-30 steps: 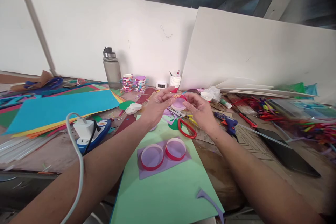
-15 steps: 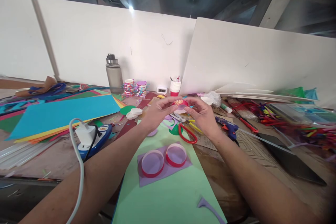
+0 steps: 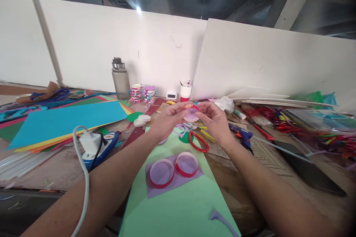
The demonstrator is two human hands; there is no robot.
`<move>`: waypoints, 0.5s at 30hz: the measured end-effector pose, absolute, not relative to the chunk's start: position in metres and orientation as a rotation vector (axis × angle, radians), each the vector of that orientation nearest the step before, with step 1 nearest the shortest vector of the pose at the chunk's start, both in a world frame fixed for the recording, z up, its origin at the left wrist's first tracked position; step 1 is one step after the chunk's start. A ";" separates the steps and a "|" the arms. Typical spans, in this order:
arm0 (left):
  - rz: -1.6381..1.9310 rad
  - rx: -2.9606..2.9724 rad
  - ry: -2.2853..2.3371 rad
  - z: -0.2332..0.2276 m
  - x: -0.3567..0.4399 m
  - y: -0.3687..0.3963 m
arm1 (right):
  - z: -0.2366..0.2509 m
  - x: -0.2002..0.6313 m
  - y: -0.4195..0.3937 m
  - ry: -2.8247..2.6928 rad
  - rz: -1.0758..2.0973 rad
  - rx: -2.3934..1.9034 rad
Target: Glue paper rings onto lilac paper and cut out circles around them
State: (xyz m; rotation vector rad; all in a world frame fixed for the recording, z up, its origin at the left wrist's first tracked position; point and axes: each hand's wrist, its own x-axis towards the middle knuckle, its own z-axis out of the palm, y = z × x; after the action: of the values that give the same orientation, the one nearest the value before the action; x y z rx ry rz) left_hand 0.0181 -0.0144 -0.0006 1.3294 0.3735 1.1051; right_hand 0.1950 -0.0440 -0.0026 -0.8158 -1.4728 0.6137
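My left hand [image 3: 166,117] and my right hand [image 3: 213,117] together hold a small red paper ring with a purple disc on it [image 3: 190,112], raised above the table. Under my forearms lies a light green sheet [image 3: 180,200]. On it rests a purple paper piece [image 3: 172,181] carrying two more red-rimmed rings [image 3: 161,172] [image 3: 186,163]. Red-handled scissors [image 3: 198,140] lie just below my hands.
A stack of coloured paper [image 3: 63,118] spreads at the left, beside a power strip with a white charger [image 3: 96,142]. A grey bottle [image 3: 120,79], decorated ring stacks [image 3: 142,93], a cup [image 3: 185,92], a blue glue gun [image 3: 241,134], pipe cleaners [image 3: 314,126] and a dark tablet [image 3: 306,163] lie around.
My hands have turned the ring, so its purple face now tilts toward me. The view has risen slightly since the earliest frame.
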 end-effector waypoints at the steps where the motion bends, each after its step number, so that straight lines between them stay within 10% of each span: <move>1: 1.102 1.316 0.366 0.000 0.018 -0.015 | -0.002 0.195 -0.044 -1.479 0.611 -0.811; 15: 1.317 1.411 0.353 0.005 0.017 -0.019 | 0.001 0.194 -0.050 -1.601 0.456 -0.860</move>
State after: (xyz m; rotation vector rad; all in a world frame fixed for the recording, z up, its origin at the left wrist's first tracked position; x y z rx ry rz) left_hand 0.0169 -0.0187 0.0054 1.4113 0.3528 1.3174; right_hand 0.1943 -0.0499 0.0005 -0.8600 -1.6013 0.4559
